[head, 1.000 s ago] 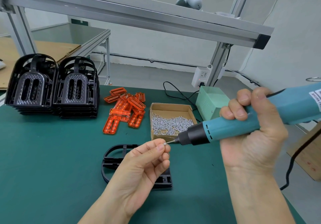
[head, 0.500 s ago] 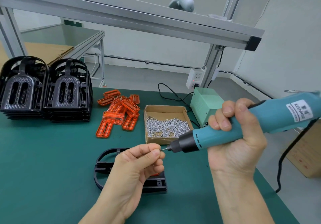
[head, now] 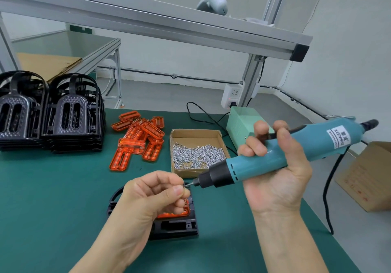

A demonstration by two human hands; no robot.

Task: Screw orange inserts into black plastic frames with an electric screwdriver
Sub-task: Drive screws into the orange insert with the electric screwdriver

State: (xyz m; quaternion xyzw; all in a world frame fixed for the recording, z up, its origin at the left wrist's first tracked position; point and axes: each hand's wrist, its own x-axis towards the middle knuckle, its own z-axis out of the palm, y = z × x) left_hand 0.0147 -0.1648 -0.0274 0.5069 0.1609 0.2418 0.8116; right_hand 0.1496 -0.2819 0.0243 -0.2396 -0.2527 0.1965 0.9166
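My right hand [head: 275, 179] grips a teal electric screwdriver [head: 275, 158], held nearly level with its bit pointing left. My left hand [head: 152, 196] pinches a small screw [head: 185, 184] against the bit tip. Under the left hand a black plastic frame [head: 175, 227] lies flat on the green table [head: 53, 198], with an orange insert [head: 179, 212] seated in it, mostly hidden. Loose orange inserts [head: 137, 139] are piled farther back. A cardboard box of screws [head: 196, 154] sits behind the bit.
Two stacks of black frames [head: 53, 116] stand at the back left. A pale green power box [head: 243, 124] and a wall socket [head: 231, 95] sit at the back right, with a black cable [head: 330, 188] hanging off the table's right edge. An aluminium beam [head: 148, 22] runs overhead.
Both hands with the screwdriver and screw have come lower and closer to the frame. The view has shifted slightly, and the orange insert under my left hand now shows.
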